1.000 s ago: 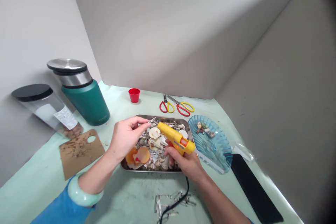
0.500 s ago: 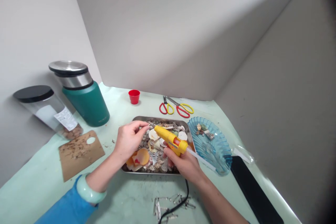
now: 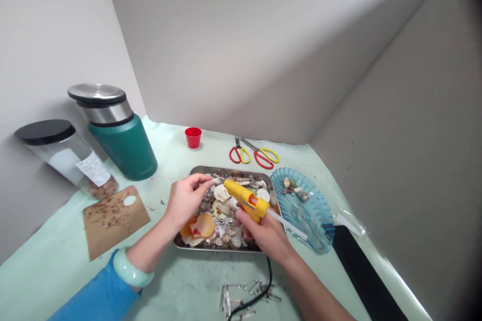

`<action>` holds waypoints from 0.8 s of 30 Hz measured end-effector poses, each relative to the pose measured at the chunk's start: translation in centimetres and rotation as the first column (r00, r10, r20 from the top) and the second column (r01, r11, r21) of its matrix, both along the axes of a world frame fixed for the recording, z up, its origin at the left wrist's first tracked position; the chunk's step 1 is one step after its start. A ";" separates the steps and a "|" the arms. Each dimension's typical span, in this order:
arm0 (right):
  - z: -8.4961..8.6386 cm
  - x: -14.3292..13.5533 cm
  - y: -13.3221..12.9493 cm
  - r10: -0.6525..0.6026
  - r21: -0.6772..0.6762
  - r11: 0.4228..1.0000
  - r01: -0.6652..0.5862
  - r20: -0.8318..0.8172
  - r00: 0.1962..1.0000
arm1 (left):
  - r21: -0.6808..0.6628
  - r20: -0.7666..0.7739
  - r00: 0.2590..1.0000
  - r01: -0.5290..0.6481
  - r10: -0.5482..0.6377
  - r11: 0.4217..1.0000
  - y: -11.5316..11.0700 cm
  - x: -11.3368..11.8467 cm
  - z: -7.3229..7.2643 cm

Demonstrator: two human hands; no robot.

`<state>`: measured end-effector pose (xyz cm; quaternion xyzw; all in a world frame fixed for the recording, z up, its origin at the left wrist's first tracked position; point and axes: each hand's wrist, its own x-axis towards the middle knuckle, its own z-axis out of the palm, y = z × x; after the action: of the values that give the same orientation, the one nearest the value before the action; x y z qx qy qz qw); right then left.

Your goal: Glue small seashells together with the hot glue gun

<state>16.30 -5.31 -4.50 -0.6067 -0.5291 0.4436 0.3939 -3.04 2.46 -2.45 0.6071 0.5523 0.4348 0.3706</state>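
My right hand (image 3: 265, 233) is wrapped round the handle of a yellow glue gun (image 3: 243, 194), with a clear glue stick (image 3: 288, 224) poking out of its back end. The gun tilts up to the left, over a metal tray (image 3: 222, 250) full of seashells (image 3: 220, 210). Between thumb and fingertips, my left hand (image 3: 188, 198) pinches a small greyish piece (image 3: 217, 180) close to the gun's nozzle. That piece is too small for me to tell its kind. A black cord (image 3: 259, 293) runs from below the tray towards me.
Several metal pins (image 3: 229, 301) lie in front of the tray. On the right is a blue shell-shaped dish (image 3: 314, 210) with small pieces in it. Behind stand scissors (image 3: 263, 158) and a red cup (image 3: 193, 138). Left are a green bottle (image 3: 124, 145), a jar (image 3: 71, 158) and brown cardboard (image 3: 116, 220).
The glue gun's nozzle has drawn back slightly to the right from the piece in my left fingers. Both hands keep their grips, and the view has shifted a little.
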 end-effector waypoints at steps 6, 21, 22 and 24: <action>-0.5 0.1 0.0 0.035 -0.016 0.999 -0.036 -0.007 0.999 | 0.053 -0.002 1.000 0.024 -0.024 0.998 0.0 0.0 -0.2; -1.0 0.2 -0.1 0.050 -0.023 0.998 -0.050 -0.036 0.998 | 0.084 -0.031 1.000 0.005 -0.003 0.996 -0.1 0.0 -0.2; -1.0 0.2 -0.1 0.054 -0.023 0.998 -0.054 -0.033 0.998 | 0.089 -0.037 0.999 0.004 0.000 0.996 -0.1 0.0 -0.2; -1.0 0.2 -0.1 0.060 -0.020 0.998 -0.061 -0.031 0.998 | 0.109 -0.042 0.999 0.003 0.002 0.994 -0.1 0.0 -0.3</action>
<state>16.46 -5.38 -5.50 -0.5875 -0.5365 0.4702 0.3820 -3.06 2.38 -2.72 0.6355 0.5351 0.4515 0.3254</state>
